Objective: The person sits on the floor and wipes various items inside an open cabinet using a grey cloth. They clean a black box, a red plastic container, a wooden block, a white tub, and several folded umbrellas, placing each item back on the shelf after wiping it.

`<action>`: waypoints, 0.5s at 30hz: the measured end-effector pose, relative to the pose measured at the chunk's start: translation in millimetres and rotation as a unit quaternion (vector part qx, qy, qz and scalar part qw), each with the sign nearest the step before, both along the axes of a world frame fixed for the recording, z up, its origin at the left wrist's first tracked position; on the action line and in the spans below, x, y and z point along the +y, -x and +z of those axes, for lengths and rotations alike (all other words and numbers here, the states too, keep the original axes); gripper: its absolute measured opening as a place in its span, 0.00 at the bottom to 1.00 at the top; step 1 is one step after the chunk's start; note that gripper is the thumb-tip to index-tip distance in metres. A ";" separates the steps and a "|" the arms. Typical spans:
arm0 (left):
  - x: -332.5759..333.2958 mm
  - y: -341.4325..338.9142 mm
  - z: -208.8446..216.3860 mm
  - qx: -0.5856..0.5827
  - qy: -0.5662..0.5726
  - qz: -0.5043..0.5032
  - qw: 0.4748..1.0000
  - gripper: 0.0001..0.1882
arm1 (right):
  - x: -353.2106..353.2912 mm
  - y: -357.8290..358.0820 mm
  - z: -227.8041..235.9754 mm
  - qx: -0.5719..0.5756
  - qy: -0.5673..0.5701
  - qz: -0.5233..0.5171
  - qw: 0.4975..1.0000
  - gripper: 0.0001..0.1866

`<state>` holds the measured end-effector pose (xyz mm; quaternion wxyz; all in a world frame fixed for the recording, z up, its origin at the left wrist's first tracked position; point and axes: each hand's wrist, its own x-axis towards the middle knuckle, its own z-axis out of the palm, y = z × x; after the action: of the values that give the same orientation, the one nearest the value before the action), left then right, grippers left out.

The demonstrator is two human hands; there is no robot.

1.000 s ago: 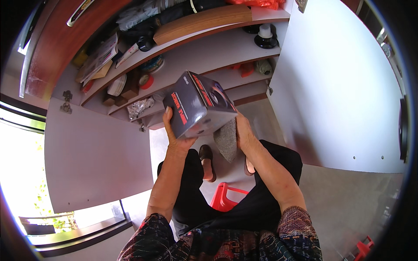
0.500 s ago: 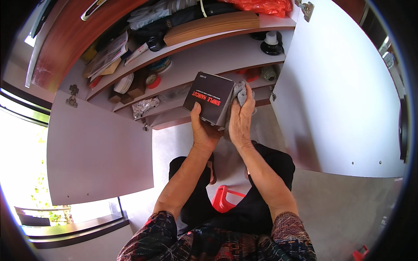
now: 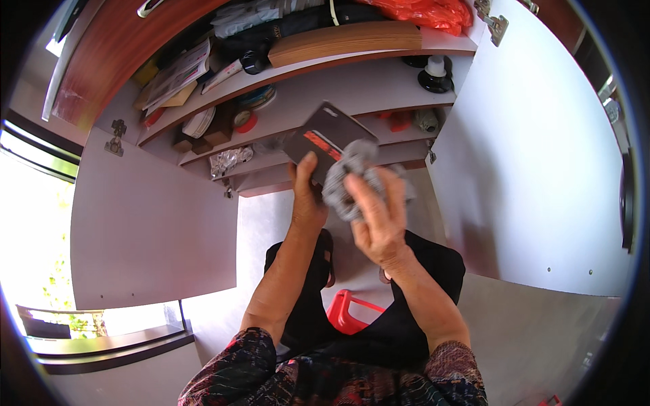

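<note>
A dark box (image 3: 325,128) with red lettering is held up in front of the cupboard, tilted. My left hand (image 3: 308,193) grips its lower left side, thumb on the printed face. In my right hand (image 3: 379,220) is a bunched grey cloth (image 3: 349,177), pressed against or just over the right part of that face; motion blurs it. The cloth hides the box's lower right corner and some of the lettering.
An open cupboard spreads ahead, with shelves (image 3: 298,111) holding papers (image 3: 179,74), a long brown box (image 3: 345,42), a red plastic bag (image 3: 433,12) and crumpled foil (image 3: 230,160). Its doors stand wide at left (image 3: 156,223) and right (image 3: 535,149). Below me is a red stool (image 3: 347,314).
My right hand has brought the cloth from the box's right side round onto its printed face. The box has turned and tilted in my left hand. The view has shifted slightly.
</note>
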<state>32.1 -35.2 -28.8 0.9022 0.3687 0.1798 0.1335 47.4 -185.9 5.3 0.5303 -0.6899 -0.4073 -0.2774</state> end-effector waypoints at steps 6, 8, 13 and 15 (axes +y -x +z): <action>-17.3 6.9 -11.3 0.103 -0.112 -0.043 0.987 0.50 | -9.4 -18.4 10.8 -0.024 0.246 -0.168 0.954 0.24; -22.4 9.4 -13.4 0.133 -0.130 -0.071 0.980 0.51 | -12.1 -28.0 4.5 -0.024 0.253 -0.158 0.954 0.24; -15.2 19.8 -22.5 0.151 -0.184 -0.133 0.962 0.54 | -24.8 -62.4 -12.8 0.080 0.197 -0.205 0.955 0.26; -13.9 22.5 -26.7 0.152 -0.178 -0.151 0.960 0.53 | -28.1 -72.0 -17.6 0.120 0.137 -0.247 0.952 0.29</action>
<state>9.7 -49.1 -55.5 0.7936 0.5622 0.2304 -0.0323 119.4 -213.9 -12.3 0.3901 -0.8634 -0.1913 -0.2564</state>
